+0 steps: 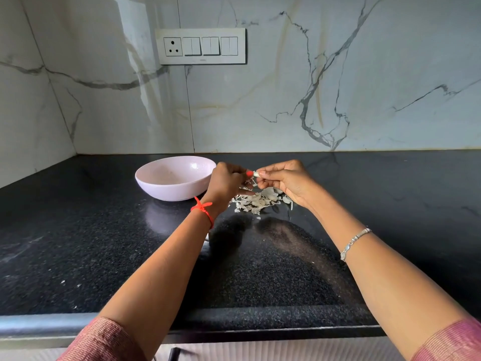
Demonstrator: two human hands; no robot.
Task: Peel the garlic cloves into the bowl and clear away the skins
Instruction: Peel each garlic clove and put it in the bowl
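Note:
A small pale garlic clove point(256, 174) is pinched between the fingertips of both hands, a little above the counter. My left hand point(226, 182) grips it from the left, with a red-painted thumbnail on it. My right hand point(285, 182) holds its other end. Directly below the hands lies a heap of papery white garlic skins point(256, 201) on the black counter. A pale pink bowl point(166, 190) stands just left of my left hand; I cannot make out any cloves inside it.
The black speckled counter point(104, 243) runs to a marble wall behind and to the left. A switch panel point(200, 46) is mounted on the back wall. The counter's front edge point(234, 319) is close to my body. A few skin flecks lie at the left front.

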